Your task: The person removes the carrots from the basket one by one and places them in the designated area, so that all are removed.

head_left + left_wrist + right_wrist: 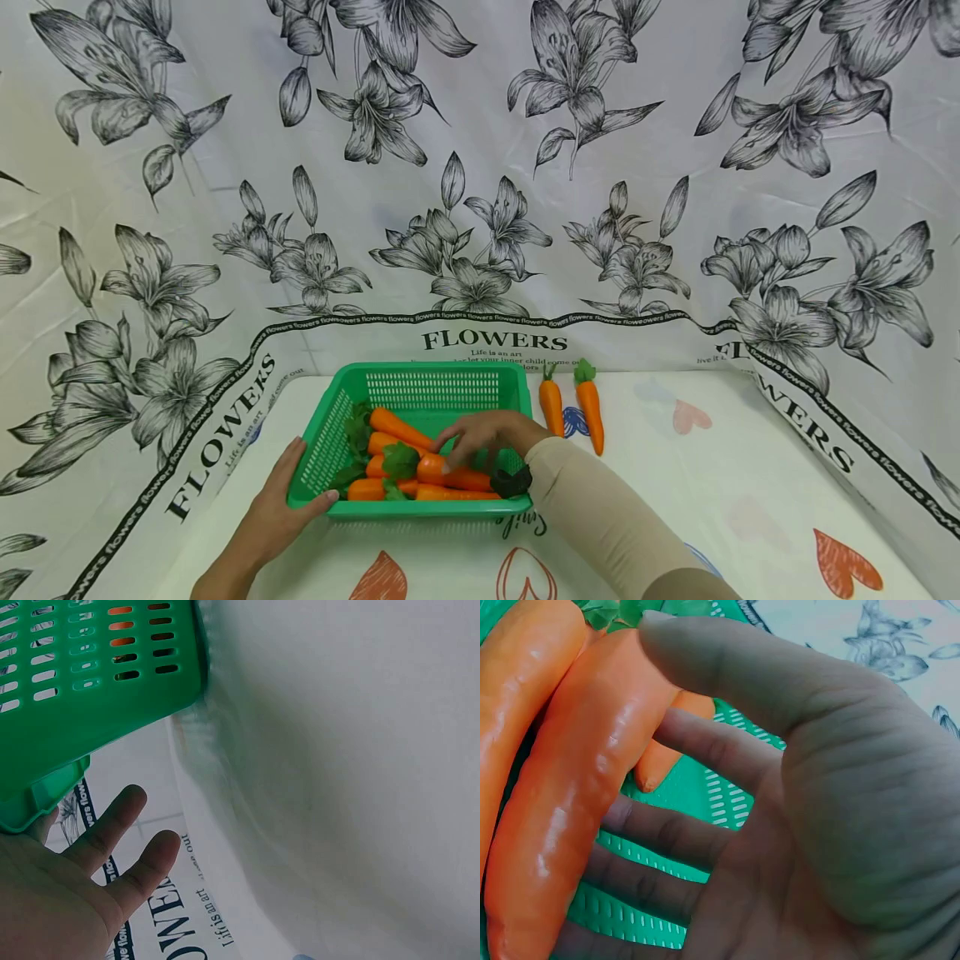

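Note:
A green slotted plastic basket [420,510] holds several orange carrots with leafy green tops. My left hand [281,508] rests at its near left corner, the thumb on the front rim and the fingers along the left side. In the left wrist view, two straight fingers [112,832] spread apart below the basket's wall. Inside the basket, my right hand [487,437] grips a carrot [562,810]. The right wrist view shows the thumb over this carrot near its leafy end and the other fingers on its far side. Another carrot [517,675] lies alongside it.
Two carrots, a shorter one [551,407] and a longer one [590,412], lie on the table right of the basket. A white tablecloth [675,467] with hearts covers the table. Behind it hangs a white curtain [480,125] printed with black flowers.

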Demonstrator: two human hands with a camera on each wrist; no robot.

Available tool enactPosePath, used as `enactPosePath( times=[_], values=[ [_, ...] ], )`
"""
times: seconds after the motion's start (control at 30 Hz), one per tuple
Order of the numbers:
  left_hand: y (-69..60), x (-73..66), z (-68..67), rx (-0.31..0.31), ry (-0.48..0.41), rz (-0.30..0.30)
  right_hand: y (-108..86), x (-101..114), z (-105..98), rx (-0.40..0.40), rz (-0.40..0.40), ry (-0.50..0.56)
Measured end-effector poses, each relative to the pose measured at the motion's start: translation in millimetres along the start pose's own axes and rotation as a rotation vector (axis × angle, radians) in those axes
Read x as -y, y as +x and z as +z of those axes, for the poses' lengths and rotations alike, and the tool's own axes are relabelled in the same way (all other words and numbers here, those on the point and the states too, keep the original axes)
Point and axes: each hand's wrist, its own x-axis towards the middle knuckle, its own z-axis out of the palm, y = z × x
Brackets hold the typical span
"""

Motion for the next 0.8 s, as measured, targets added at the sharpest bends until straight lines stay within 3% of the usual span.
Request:
enactPosePath(
  times=[0.07,0.33,0.8],
  values=[
    [0.3,-0.6,-0.6,-0.001,-0.005,0.001,-2.8,-0.3,-3.4,-0.025,0.042,-0.039],
    [-1.5,-2.3,-1.6,0.003,-0.016,0.002,-5.9,0.4,-3.5,-0.006,0.082,-0.051],
    [-0.9,-1.2,-1.2,-0.006,-0.009,0.005,-6.8,0.1,-1.8,-0.035,0.06,-0.084]
  ],
)
